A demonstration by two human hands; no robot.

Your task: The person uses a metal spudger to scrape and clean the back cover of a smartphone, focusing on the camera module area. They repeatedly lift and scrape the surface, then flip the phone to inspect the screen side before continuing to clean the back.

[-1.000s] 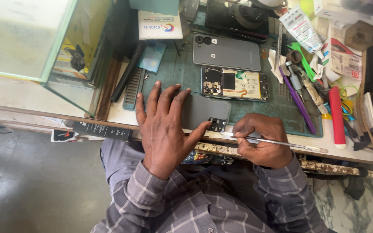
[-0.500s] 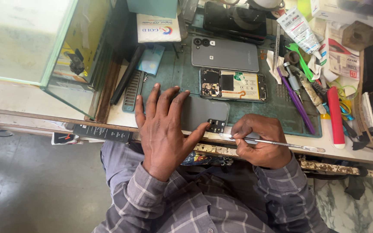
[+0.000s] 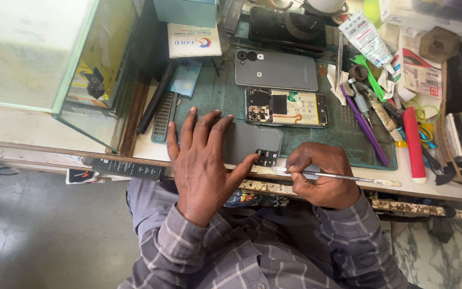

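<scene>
The right hand (image 3: 324, 176) has been drawn slightly closer to the grey phone (image 3: 252, 142); its metal tool (image 3: 343, 177) has been tipped flatter.

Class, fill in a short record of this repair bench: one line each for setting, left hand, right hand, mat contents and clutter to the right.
Setting: a bench with a green mat
Left hand: flat on a grey phone
Right hand: grips a thin metal tool, tip near the phone's camera corner
Mat contents: an opened phone showing its battery, a grey back cover
Clutter to the right: a purple tool, a red tool, a tube
</scene>
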